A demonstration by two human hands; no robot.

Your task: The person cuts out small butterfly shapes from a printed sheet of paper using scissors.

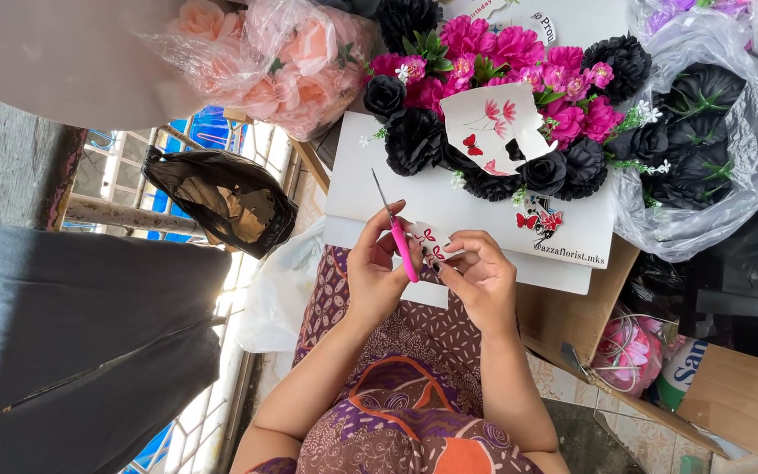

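**A:** ok what's going on w/ the hands here, mid frame?

**B:** left hand (pixel 377 268) is curled shut around a pair of pink-handled scissors (pixel 396 235), blades pointing toward the upper left of the frame. right hand (pixel 482 274) is pinching a small white paper cutout (pixel 429 242) w/ red butterfly/flower prints, thumb and fingers closed on it. The 2 hands are right next to each other, and the scissor handle sits just beside the cutout.

**A:** and where's that in the pic?

**B:** dead centre, over the person's lap, just below the edge of a white board (pixel 449 206). The board carries a flower arrangement (pixel 502 105), pink and black blooms in a ring, w/ another printed paper piece (pixel 495 123) lying in the middle. 2 butterfly stickers (pixel 539 219) are stuck on the board at centre right.

**A:** other stuff around?

**B:** peach flowers in a clear plastic bag (pixel 291 61) upper left, black flowers in another clear bag (pixel 704 114) upper right, a black plastic bag (pixel 225 197) at left, a cardboard box (pixel 739 395) lower right. Can't tell what's inside the black bag tbh.
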